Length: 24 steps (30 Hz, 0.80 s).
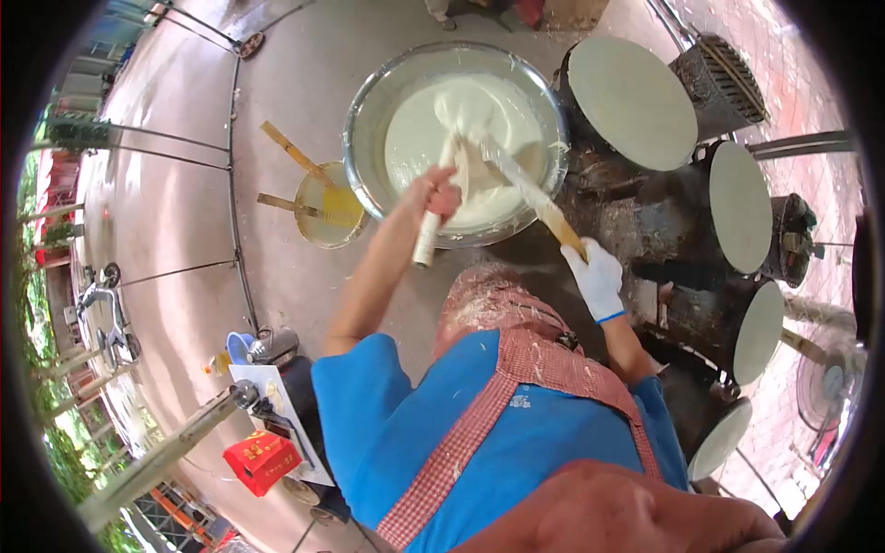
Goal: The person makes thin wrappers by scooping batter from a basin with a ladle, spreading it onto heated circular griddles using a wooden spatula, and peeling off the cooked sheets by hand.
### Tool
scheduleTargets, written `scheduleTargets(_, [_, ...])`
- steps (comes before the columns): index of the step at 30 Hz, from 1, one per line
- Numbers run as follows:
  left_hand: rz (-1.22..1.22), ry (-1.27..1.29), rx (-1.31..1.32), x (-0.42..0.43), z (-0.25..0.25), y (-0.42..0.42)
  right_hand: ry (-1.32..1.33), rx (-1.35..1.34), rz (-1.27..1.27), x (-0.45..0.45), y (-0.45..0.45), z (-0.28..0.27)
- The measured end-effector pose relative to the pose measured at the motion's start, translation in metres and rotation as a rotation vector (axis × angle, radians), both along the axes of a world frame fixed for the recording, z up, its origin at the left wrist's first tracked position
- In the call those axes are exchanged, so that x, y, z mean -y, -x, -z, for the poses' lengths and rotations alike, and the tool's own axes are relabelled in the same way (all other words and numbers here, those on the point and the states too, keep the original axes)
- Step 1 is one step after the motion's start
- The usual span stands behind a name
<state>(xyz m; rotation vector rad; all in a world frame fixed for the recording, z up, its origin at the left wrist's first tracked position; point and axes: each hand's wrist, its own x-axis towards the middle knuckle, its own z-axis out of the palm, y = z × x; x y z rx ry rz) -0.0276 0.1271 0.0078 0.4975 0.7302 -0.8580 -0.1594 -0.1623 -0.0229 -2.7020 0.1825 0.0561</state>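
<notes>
A wide metal basin (358, 120) in front of me holds thick, pale batter (415, 138). My left hand (435, 194), bare, is closed around a white stick (427, 241) whose far end reaches into the batter; its head is coated and its shape is hard to make out. My right hand (595, 279), in a white glove, is closed on the wooden handle of a long paddle (556, 221). The paddle slants up and left over the basin's rim, its batter-coated end meeting the batter near the stick.
Left of the basin stands a bucket (318, 241) with wooden-handled tools and a yellow brush (342, 206). Several round pale-topped griddles (632, 103) line the right side. A red box (262, 461) sits by a white board (309, 433) at lower left.
</notes>
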Motion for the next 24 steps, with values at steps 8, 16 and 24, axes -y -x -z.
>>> scheduleTargets(8, [0.129,-0.433,0.918,-0.015,-0.250,-0.002,-0.122,0.904,-0.078,0.029,-0.102,-0.130])
scheduleTargets(16, [0.175,-0.534,0.986,-0.019,-0.169,-0.075,-0.972,0.397,0.103,0.011,-0.100,-0.067])
scheduleTargets(24, [0.710,0.078,0.479,0.105,-0.114,-0.048,-0.824,0.030,0.770,0.056,0.098,-0.068])
